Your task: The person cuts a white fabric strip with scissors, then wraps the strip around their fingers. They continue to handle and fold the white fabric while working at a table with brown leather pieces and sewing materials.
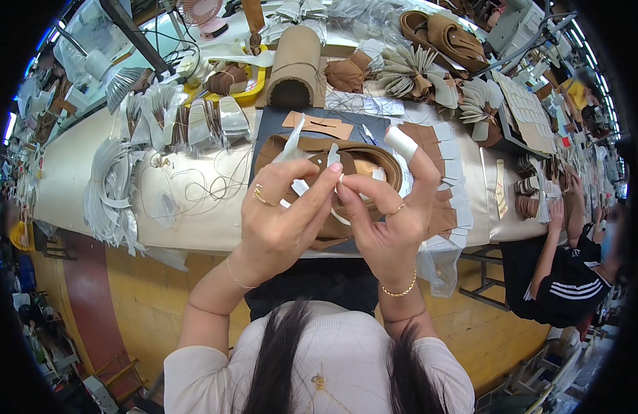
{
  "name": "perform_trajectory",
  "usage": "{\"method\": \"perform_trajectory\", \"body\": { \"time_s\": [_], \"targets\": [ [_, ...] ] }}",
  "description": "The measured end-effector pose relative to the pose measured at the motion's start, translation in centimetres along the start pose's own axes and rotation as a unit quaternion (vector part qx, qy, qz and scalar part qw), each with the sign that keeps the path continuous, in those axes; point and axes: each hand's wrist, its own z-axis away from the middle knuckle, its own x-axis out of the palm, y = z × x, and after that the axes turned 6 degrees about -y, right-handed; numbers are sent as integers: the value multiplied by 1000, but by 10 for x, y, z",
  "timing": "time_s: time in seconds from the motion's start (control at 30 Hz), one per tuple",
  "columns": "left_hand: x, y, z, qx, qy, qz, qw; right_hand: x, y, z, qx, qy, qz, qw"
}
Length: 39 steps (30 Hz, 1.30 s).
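Note:
My left hand (274, 207) and my right hand (395, 224) meet over the middle of the table with fingertips pinched together. Between them is a small whitish strip, mostly hidden by the fingers. A pale translucent piece (291, 141) pokes up behind my left fingers. White wrapping (400, 143) covers a raised finger of my right hand. Below the hands, a coiled brown leather strap (384, 162) lies on a dark mat (264, 123). Flat tan leather pieces (317, 126) and a pen-like tool (369, 134) lie just beyond it.
Bundled grey and brown pieces (198, 123) stand at the left, beside a heap of pale strips (111, 193). A brown half-round form (295, 62) stands behind the mat. Brown and white pieces (443, 159) are fanned at the right. Another person (564, 276) works farther right.

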Motion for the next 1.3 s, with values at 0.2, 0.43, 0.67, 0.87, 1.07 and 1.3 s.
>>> {"method": "perform_trajectory", "body": {
  "time_s": [0.2,0.43,0.67,0.87,1.07,1.3],
  "targets": [
    [0,-6,2,24,-28,-7,999,-3,1,-4,-11,-36,68,997],
    [-3,-8,-1,46,-54,-21,997,-5,-1,-5,2,-46,48,998],
    [-10,-4,-4,-102,-84,201,971,-11,9,-5,75,-122,-159,977],
    [-14,-9,-5,-148,-116,301,935,-12,13,-2,87,-145,-224,960],
    [-15,-10,-8,-154,-127,339,919,-17,8,-5,54,-154,-108,981],
    [-10,-10,-5,-161,-98,265,946,-4,13,5,-16,-108,-58,992]
  ]
}}
